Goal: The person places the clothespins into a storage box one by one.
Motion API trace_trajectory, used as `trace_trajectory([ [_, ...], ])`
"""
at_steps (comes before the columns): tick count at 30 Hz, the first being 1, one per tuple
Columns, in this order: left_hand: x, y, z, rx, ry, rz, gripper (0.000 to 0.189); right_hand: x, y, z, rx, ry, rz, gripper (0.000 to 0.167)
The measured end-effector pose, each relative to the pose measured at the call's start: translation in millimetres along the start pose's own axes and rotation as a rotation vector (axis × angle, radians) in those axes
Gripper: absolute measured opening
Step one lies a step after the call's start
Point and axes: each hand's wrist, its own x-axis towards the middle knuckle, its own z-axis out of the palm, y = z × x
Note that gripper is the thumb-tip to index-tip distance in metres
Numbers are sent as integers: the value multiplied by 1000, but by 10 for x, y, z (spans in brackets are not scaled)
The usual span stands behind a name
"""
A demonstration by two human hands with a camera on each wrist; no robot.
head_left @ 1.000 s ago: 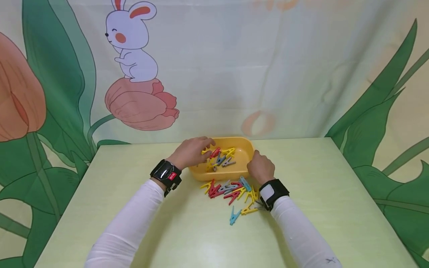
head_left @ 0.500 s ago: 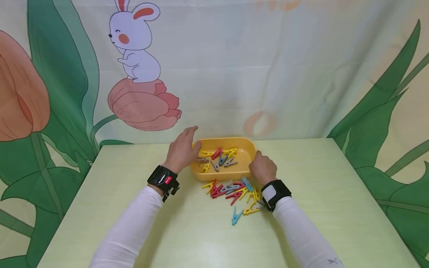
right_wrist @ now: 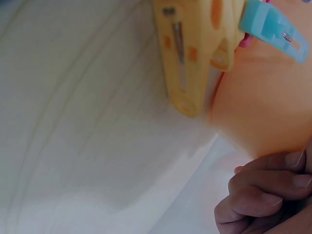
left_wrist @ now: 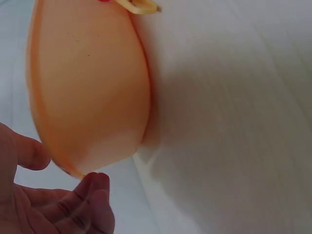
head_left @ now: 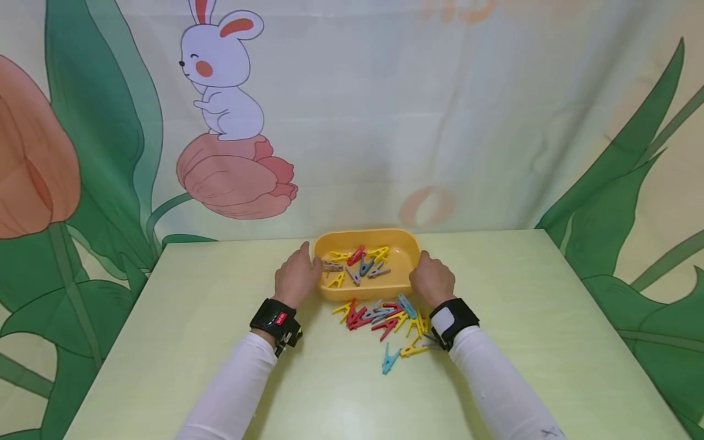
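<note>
Left hand point(head_left: 296, 278): since half a second ago it has come down from above to the left rim of the yellow tray point(head_left: 370, 233).
Right hand point(head_left: 432, 280): in the head view you have stayed at the tray's right end with it.
Tray position: it sits on the far part of the counter point(head_left: 181, 318), between your hands, with clothespins point(head_left: 366, 265) scattered inside.
Loose heap point(head_left: 387, 327): red, yellow, grey and blue clothespins crowd its near wall; any move toward you would probably plough into them, so lift clear first.
Light blue clothespin point(head_left: 390, 359): it lies nearest you, apart from the tray.
Left rim: in the left wrist view your fingers point(left_wrist: 100, 195) are bent lightly, rim between them and the thumb; a firmer hold would likely help.
Right end: in the right wrist view your fingers point(right_wrist: 253, 200) are tightly curled at the tray's end, seemingly gripping it; match both sides to keep it level.
Yellow clothespin point(right_wrist: 183, 63): it lies close by the wall, so mind your wrist.
</note>
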Motion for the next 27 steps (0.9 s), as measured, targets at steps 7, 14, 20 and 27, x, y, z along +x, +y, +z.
trace_trajectory([
  [7,-18,13,125,121,-53,11,53,-29,1,21,-1,-3,-6,33],
  [14,0,53,139,179,-39,15,57,-29,12,-15,-6,24,-40,40],
  [20,3,110,95,207,-12,2,59,-29,5,-52,-8,9,-41,42],
  [27,-19,113,130,221,-8,-28,60,-58,41,-4,-5,21,-48,40],
])
